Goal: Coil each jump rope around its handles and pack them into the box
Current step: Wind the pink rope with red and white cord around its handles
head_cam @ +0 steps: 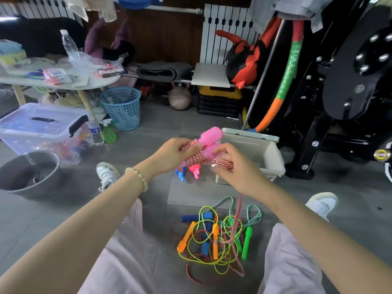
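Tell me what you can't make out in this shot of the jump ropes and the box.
- Inside of the pale grey plastic box: in the head view, the right hand and the pink-handled red-and-white rope bundle cover much of it, so its contents are unknown.
- Loose end of that bundle: hidden under the left hand and the right fingers.
- The tangled pile of coloured ropes on the floor: strands overlap, so the count is unclear.
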`<state>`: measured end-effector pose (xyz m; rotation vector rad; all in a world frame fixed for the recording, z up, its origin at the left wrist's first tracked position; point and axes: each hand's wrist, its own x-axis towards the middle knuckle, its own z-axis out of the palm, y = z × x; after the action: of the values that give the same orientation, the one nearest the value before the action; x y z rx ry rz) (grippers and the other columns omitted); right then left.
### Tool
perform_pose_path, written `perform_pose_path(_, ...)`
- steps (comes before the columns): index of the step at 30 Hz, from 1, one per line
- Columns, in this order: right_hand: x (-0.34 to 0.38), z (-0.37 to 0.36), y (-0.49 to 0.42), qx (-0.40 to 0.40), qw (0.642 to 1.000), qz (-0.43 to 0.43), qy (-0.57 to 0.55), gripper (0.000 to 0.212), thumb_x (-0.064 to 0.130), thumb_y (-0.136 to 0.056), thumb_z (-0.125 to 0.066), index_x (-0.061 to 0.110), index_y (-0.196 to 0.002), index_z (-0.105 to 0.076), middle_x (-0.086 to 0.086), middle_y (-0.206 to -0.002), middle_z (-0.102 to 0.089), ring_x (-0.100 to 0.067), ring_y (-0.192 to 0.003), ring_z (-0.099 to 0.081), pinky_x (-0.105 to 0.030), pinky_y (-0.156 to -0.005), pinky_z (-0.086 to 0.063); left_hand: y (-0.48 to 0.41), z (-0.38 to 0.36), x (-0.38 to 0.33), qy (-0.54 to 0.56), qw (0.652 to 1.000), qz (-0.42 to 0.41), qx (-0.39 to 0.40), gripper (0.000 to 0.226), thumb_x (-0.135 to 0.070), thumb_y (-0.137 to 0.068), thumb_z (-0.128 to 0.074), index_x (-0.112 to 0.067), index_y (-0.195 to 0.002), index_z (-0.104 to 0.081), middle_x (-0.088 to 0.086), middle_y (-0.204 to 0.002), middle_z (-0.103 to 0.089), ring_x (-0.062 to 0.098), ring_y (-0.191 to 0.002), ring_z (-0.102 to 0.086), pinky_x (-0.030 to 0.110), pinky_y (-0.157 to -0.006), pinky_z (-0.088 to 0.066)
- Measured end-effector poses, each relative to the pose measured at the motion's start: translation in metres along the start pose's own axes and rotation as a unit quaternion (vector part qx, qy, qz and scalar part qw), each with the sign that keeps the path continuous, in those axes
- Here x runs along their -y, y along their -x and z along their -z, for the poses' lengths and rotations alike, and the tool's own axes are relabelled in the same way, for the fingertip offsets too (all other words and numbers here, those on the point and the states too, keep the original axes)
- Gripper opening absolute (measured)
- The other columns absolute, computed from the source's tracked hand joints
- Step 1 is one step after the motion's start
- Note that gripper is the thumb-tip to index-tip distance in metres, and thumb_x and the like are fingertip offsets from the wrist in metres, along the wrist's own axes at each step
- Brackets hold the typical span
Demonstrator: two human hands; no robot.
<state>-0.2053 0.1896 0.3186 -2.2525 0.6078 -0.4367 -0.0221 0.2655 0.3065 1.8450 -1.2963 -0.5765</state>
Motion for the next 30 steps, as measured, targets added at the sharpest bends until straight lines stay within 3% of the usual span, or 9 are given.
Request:
perform_pose_path(4, 0.007, 0.019, -0.003, 0.024, 0.985, 0.065, 0.155, 0.008, 0.02, -0.087, -0.063, 0.024, -0.093, -0.061, 0.012, -0.062, -0.053, -0.001, -0.059, -0.048, -0.02, -0.056, -0.034, 0.008, 0.001, -0.008, 0.03, 0.995, 0.017, 0.089, 0.039, -0.036, -0.095, -0.052, -0.001, -0.085, -0.062, -0.011, -0.041, -0.054, 0.004, -0.036, -0.046, 0.018, -0.04, -0.042)
perform_pose_path(7, 0.014, 0.028, -0.005, 0.081, 0.971, 0.104, 0.198, 0.008, 0.024, -0.084, -0.067, 0.019, -0.09, -0.066, 0.008, -0.076, -0.06, -0.007, -0.069, -0.052, -0.028, -0.066, -0.04, 0.014, 0.006, -0.016, 0.022, 0.984, 0.023, 0.174, 0.036, -0.039, -0.095, -0.051, -0.007, -0.086, -0.066, -0.011, -0.045, -0.058, 0.003, -0.037, -0.049, 0.016, -0.041, -0.04)
perform_pose_path(10, 0.021, 0.034, -0.003, 0.094, 0.956, 0.143, 0.238, 0.017, 0.029, -0.085, -0.065, 0.012, -0.087, -0.065, 0.003, -0.083, -0.062, -0.015, -0.075, -0.053, -0.031, -0.068, -0.038, 0.017, 0.01, -0.019, -0.023, 0.979, 0.019, 0.202, 0.043, -0.048, -0.091, -0.051, -0.008, -0.093, -0.068, -0.009, -0.051, -0.059, 0.006, -0.041, -0.05, 0.017, -0.045, -0.042)
perform_pose_path(13, 0.022, 0.037, -0.002, 0.084, 0.949, 0.153, 0.261, 0.024, 0.034, -0.087, -0.061, 0.012, -0.079, -0.058, 0.004, -0.076, -0.056, -0.016, -0.072, -0.049, -0.033, -0.064, -0.034, 0.017, 0.013, -0.023, -0.037, 0.975, -0.012, 0.218, 0.038, -0.044, -0.088, -0.058, -0.008, -0.096, -0.067, -0.002, -0.065, -0.065, 0.007, -0.045, -0.053, 0.016, -0.046, -0.044)
perform_pose_path(15, 0.022, 0.037, -0.004, 0.091, 0.95, 0.144, 0.263, 0.025, 0.035, -0.087, -0.061, 0.02, -0.071, -0.05, 0.009, -0.067, -0.047, -0.014, -0.069, -0.045, -0.028, -0.058, -0.029, 0.017, 0.015, -0.028, -0.066, 0.973, -0.022, 0.221, 0.029, -0.039, -0.085, -0.067, -0.012, -0.093, -0.065, -0.003, -0.067, -0.064, 0.006, -0.044, -0.053, 0.017, -0.046, -0.044)
perform_pose_path(19, 0.023, 0.033, -0.008, 0.1, 0.948, 0.105, 0.282, 0.035, 0.039, -0.087, -0.061, 0.034, -0.062, -0.037, 0.013, -0.06, -0.041, -0.014, -0.068, -0.042, -0.02, -0.053, -0.027, 0.018, 0.01, -0.033, -0.126, 0.975, -0.025, 0.183, 0.039, -0.051, -0.07, -0.077, -0.018, -0.086, -0.064, -0.006, -0.064, -0.061, 0.006, -0.047, -0.053, 0.02, -0.044, -0.043)
perform_pose_path(22, 0.023, 0.034, -0.007, 0.131, 0.945, 0.091, 0.284, 0.017, 0.035, -0.09, -0.058, 0.023, -0.078, -0.054, 0.006, -0.076, -0.055, -0.018, -0.077, -0.051, -0.031, -0.062, -0.034, 0.018, 0.009, -0.033, -0.192, 0.971, -0.04, 0.135, 0.043, -0.06, -0.068, -0.074, -0.019, -0.08, -0.063, -0.005, -0.062, -0.06, 0.004, -0.045, -0.049, 0.021, -0.046, -0.042)
perform_pose_path(26, 0.03, 0.039, -0.005, 0.155, 0.906, 0.144, 0.368, 0.018, 0.031, -0.093, -0.053, 0.019, -0.104, -0.061, 0.004, -0.103, -0.062, -0.015, -0.097, -0.056, -0.027, -0.074, -0.036, 0.023, 0.008, -0.033, -0.229, 0.962, -0.05, 0.143, 0.045, -0.062, -0.067, -0.072, -0.02, -0.077, -0.062, -0.006, -0.061, -0.058, 0.005, -0.048, -0.049, 0.026, -0.053, -0.039)
perform_pose_path(30, 0.035, 0.049, -0.008, 0.143, 0.932, 0.147, 0.298, 0.017, 0.039, -0.087, -0.061, 0.026, -0.076, -0.058, 0.009, -0.073, -0.056, -0.012, -0.074, -0.053, -0.028, -0.063, -0.032, 0.027, 0.008, -0.041, -0.274, 0.951, -0.077, 0.119, 0.045, -0.072, -0.067, -0.065, -0.028, -0.075, -0.061, -0.005, -0.068, -0.062, 0.008, -0.064, -0.055, 0.027, -0.057, -0.041)
